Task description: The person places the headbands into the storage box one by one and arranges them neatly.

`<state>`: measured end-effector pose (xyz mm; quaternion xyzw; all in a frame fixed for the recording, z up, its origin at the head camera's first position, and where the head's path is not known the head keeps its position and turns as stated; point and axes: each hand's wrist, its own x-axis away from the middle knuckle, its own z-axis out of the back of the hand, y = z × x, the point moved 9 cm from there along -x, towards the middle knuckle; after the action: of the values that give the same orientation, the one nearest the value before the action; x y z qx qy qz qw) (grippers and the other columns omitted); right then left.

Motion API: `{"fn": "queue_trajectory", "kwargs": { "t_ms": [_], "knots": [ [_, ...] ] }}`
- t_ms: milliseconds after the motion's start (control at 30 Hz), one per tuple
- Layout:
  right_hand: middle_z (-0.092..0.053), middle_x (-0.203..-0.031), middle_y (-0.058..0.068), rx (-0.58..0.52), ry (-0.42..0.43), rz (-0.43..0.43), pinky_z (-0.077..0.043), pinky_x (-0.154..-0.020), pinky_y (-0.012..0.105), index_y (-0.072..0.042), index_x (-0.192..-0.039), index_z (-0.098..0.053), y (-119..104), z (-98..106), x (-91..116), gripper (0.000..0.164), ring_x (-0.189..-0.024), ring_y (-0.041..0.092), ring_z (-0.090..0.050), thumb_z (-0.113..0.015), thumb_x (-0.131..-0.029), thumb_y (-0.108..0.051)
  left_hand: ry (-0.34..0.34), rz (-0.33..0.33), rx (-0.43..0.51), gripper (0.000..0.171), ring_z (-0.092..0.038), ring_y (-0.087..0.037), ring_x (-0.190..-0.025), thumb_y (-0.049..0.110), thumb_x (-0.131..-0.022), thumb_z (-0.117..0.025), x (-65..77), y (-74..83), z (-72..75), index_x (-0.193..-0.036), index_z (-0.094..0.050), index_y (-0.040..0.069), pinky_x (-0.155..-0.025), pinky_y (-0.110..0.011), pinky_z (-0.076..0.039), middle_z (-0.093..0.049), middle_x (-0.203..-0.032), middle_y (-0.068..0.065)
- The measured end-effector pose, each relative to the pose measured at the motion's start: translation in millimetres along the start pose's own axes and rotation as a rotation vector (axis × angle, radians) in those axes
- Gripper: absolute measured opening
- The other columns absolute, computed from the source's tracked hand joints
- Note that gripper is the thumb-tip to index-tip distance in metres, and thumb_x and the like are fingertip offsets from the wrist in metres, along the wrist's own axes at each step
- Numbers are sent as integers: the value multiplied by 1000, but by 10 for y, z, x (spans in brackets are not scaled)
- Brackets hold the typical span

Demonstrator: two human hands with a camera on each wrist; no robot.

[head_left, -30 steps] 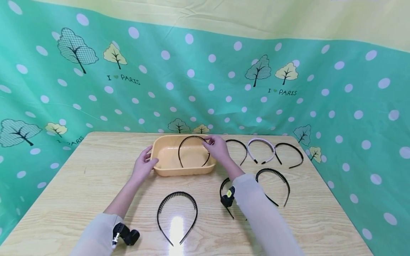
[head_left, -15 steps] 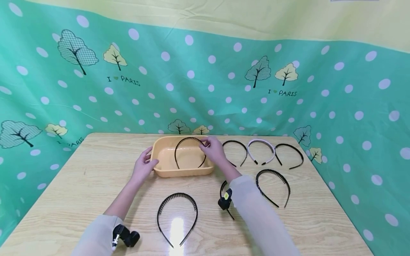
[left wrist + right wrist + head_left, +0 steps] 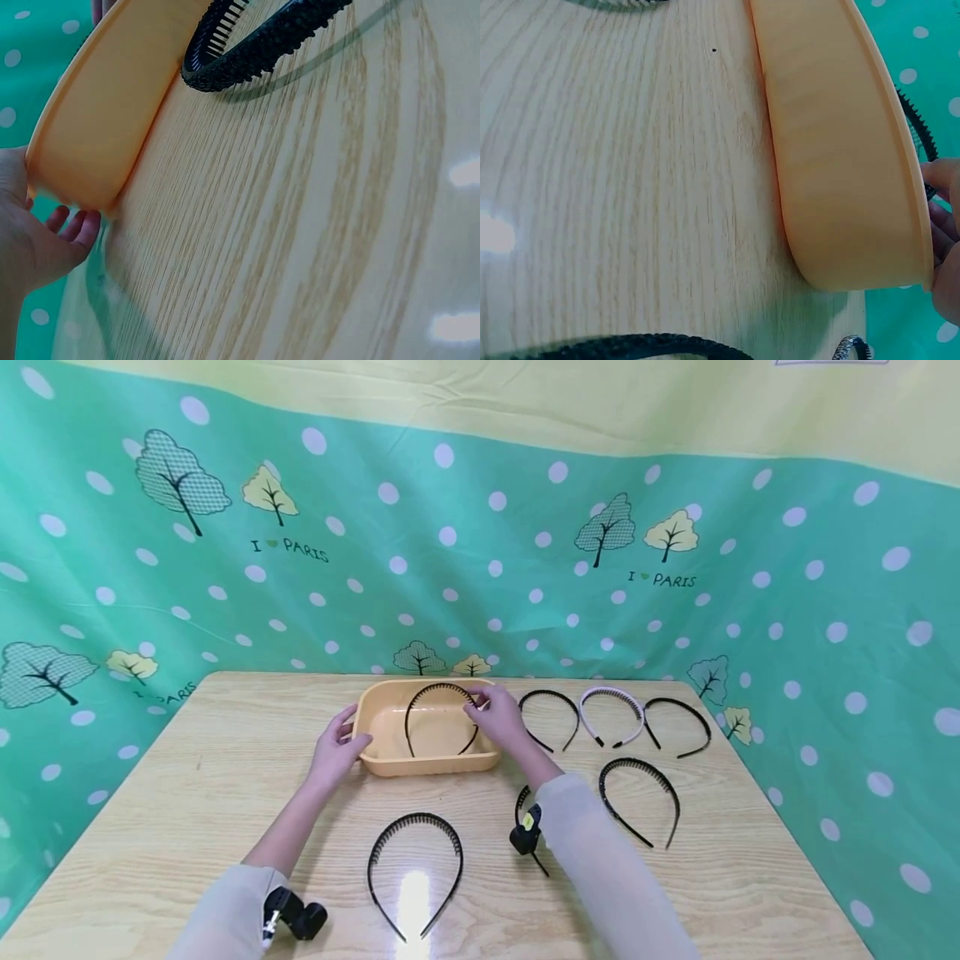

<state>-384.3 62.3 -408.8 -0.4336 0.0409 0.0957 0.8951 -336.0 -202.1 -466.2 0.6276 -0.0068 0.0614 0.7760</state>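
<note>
At the back of the table stands an orange plastic basin (image 3: 427,766). My left hand (image 3: 336,750) grips its left end, thumb over the rim and fingers outside, as the left wrist view also shows. With thumb and fingers my right hand (image 3: 501,714) pinches the right side of a black toothed headband (image 3: 411,710), which stands upright inside the basin with its arch above the rim. In the right wrist view the right hand (image 3: 945,217) is at the rim, and part of the headband (image 3: 921,127) shows beyond the basin wall (image 3: 840,150).
A black headband (image 3: 416,817) lies at the front middle. Right of the basin are a black headband (image 3: 576,718), a lilac one (image 3: 641,706) and another black one (image 3: 701,718). Nearer lie a black headband (image 3: 671,785) and one (image 3: 542,864) partly behind the right sleeve (image 3: 600,852).
My right hand has moved slightly left, bringing the black headband further left inside the basin. The left hand has stayed on the basin's end.
</note>
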Motion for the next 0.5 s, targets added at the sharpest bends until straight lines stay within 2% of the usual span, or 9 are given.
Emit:
{"fn": "queue_trajectory", "kwargs": {
  "t_ms": [267,500],
  "knots": [
    [-58,-95,4,8,-9,-14,-48,-62,23,-11,-121,-61,65,-57,-14,35,-83,16,-54,-65,-86,-17,3,7,-3,66,-47,-32,-115,8,-90,-53,6,-1,9,-149,-25,14,-70,-15,-49,-42,-136,-26],
    [-59,-96,3,19,-13,-26,-47,-59,23,-13,-121,-61,77,-64,-6,35,-78,15,-53,-65,-86,-17,-4,6,-3,66,-46,-31,-115,8,-90,-53,17,13,-3,-149,-24,14,-71,-14,-49,-41,-137,-26]
  ]
}}
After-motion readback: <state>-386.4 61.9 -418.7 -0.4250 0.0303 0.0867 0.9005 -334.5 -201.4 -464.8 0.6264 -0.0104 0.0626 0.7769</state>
